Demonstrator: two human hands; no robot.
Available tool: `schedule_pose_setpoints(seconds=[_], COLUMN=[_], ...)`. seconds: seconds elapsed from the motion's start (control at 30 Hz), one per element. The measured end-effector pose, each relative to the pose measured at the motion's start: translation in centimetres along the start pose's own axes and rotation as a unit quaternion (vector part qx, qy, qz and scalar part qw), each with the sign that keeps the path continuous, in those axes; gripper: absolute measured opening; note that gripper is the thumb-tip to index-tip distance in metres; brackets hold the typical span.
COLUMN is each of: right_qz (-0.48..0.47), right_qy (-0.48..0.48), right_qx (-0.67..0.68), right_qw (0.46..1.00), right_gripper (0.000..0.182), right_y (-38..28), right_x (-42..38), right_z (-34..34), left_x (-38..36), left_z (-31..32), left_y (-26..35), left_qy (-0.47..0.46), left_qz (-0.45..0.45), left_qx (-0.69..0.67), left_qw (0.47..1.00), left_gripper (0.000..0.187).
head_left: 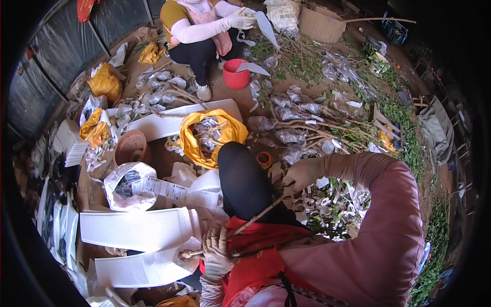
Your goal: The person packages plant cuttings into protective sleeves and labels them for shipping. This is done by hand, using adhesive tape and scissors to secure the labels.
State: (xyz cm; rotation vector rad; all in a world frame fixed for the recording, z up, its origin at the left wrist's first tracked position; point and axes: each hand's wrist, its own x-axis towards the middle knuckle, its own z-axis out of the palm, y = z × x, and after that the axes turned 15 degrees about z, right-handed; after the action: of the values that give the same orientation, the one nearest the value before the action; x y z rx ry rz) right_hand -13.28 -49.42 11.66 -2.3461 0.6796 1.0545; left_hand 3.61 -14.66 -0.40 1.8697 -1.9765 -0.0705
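Observation:
My left hand (217,251), in a dirty pale glove, grips a thin brown branch (255,219) near its thick lower end, over my red apron. The branch slants up to the right across my black-clad knee (243,185). My right hand (300,175), at the end of a maroon sleeve, is closed at the branch's upper end. Whether it also holds a tool is hidden. Cut leaves and white scraps (332,204) lie on the ground below that hand.
Another person (197,30) squats at the far side, white-gloved hands on a white strip, beside a red bucket (235,75). A yellow bag (209,135), a clay pot (132,147), a white sack (128,187), white sheets (135,227), an orange tape roll (264,159) and piled branches (312,123) surround me.

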Motion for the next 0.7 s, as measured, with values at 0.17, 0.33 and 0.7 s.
schedule_pose_setpoints(seconds=[0.17,0.33,0.7], right_qz=[-0.081,-0.065,-0.171], right_qy=[0.159,0.124,-0.138], right_qx=[-0.111,-0.114,-0.046], right_qw=[0.978,0.984,0.975], right_gripper=[0.048,0.051,0.064], right_y=[-4.7,-8.3,-5.5], right_x=[-1.2,-2.1,-0.3], right_z=[-2.3,-4.2,-1.0], left_x=[3.2,2.5,1.2], left_z=[-0.5,0.2,2.1], left_y=[-0.5,-2.9,-2.0], left_qy=[0.007,0.0,0.107], left_qz=[0.0,-0.087,-0.139], left_qx=[-0.095,-0.13,0.015], left_qw=[0.995,0.988,0.984], left_gripper=[0.097,0.078,0.016])
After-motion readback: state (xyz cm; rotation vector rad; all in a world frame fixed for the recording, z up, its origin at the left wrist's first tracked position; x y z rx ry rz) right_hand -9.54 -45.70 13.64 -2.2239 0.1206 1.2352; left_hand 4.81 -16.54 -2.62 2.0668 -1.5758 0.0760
